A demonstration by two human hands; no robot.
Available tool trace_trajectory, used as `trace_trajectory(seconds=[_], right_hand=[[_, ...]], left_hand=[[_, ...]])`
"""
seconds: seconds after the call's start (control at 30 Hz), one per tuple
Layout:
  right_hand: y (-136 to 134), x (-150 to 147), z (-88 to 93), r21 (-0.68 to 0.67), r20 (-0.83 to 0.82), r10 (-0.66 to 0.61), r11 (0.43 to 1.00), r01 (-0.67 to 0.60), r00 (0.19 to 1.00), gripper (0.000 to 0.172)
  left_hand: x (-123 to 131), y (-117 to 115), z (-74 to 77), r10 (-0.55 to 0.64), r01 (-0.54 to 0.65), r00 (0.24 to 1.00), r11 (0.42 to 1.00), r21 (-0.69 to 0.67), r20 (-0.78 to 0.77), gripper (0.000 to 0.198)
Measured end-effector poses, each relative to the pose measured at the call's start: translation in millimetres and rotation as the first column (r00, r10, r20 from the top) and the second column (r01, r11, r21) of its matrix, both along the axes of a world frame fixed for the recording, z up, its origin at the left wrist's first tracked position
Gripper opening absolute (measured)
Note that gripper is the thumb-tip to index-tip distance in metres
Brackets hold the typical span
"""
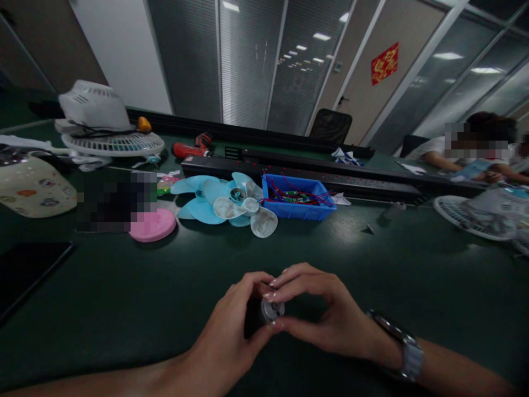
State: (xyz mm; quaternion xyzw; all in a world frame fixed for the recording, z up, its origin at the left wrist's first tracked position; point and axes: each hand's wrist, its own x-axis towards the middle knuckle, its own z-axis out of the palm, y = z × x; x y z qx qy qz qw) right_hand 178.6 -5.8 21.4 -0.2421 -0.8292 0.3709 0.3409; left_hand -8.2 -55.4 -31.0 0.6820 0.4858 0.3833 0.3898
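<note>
Between my two hands is a small silver cylinder, which looks like a small electric motor, with its round end facing up. My left hand curls around its left side, thumb at the near edge and fingers behind. Fingertips of my right hand rest on its far top edge, and the right thumb presses at the near side. Part of the cylinder's side is hidden by the fingers. A metal-banded watch is on my right wrist.
Beyond my hands lie blue and grey fan blades and a blue bin of wired circuit boards. A pink disc, a red power drill and fan parts are leftward. Rightward are another metal cylinder and a seated person.
</note>
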Motion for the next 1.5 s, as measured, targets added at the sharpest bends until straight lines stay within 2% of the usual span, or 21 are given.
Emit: trace_trajectory(seconds=[0.1, 0.17, 0.27, 0.37, 0.57, 0.7, 0.87, 1.03, 1.13, 1.23, 1.33, 1.4, 1.5], right_hand=[[0.4, 0.9, -1.6, -0.015, -0.052, -0.127, 0.992, 0.126, 0.991, 0.014], [0.5, 1.3, -3.2, -0.046, -0.042, -0.159, 0.987, 0.157, 0.986, 0.019], [0.2, -0.1, -6.7, -0.067, -0.016, -0.096, 0.993, 0.095, 0.995, 0.027], [-0.2, -4.6, -9.8, -0.07, -0.05, -0.046, 0.997, 0.043, 0.998, 0.018], [3.9, -1.5, -0.5, -0.118, -0.143, -0.098, 0.99, 0.081, 0.985, 0.016], [12.3, 25.3, -1.3, -0.108, -0.032, -0.149, 0.984, 0.145, 0.988, 0.02], [17.1, 58.3, -27.0, -0.073, 0.188, -0.18, 0.978, 0.196, 0.966, 0.014], [17.4, 65.9, -44.0, -0.079, 0.279, -0.149, 0.981, 0.177, 0.949, 0.022], [18.4, 65.9, -45.9, -0.058, 0.289, -0.143, 0.984, 0.166, 0.947, 0.017], [17.4, 62.1, -41.5, -0.035, 0.224, -0.164, 0.984, 0.176, 0.961, 0.01], [12.5, 49.3, -27.1, -0.089, 0.06, -0.183, 0.978, 0.188, 0.981, 0.009], [7.9, 35.7, -14.1, -0.092, -0.035, -0.135, 0.987, 0.131, 0.99, 0.012], [2.4, 13.9, 0.6, -0.018, -0.055, -0.034, 0.999, 0.033, 0.998, 0.015]], left_hand=[[0.3, -0.5, 0.8, -0.004, 0.004, 1.0, 1.0, -0.001, -0.011, 0.046], [0.4, -0.7, 1.5, -0.003, 0.003, 1.0, 1.0, -0.003, -0.011, 0.046], [0.6, -0.5, 2.0, 0.003, -0.002, 1.0, 1.0, -0.014, 0.008, 0.044], [0.9, 0.0, 1.4, 0.002, -0.002, 1.0, 1.0, -0.015, 0.011, 0.044], [1.1, 0.4, 2.1, -0.009, 0.008, 1.0, 1.0, -0.024, -0.011, 0.048], [1.0, 0.4, 3.4, 0.012, -0.013, 0.999, 1.0, -0.026, -0.037, 0.051], [0.9, 1.2, 3.5, 0.005, -0.007, 0.999, 0.999, -0.036, -0.053, 0.052], [0.5, 1.3, 0.7, 0.011, -0.013, 0.998, 0.999, -0.037, -0.063, 0.052], [0.0, 0.8, -0.4, 0.008, -0.01, 0.998, 0.999, -0.031, -0.059, 0.053], [0.1, 0.4, 1.1, 0.004, -0.005, 0.999, 1.0, -0.029, -0.034, 0.056], [1.1, -0.2, 4.3, 0.003, -0.003, 1.0, 0.999, -0.037, -0.007, 0.057], [1.8, -0.8, 5.6, 0.015, -0.014, 1.0, 0.999, -0.048, 0.002, 0.057], [1.9, -1.1, 5.0, 0.02, -0.018, 1.0, 0.999, -0.049, 0.025, 0.057]])
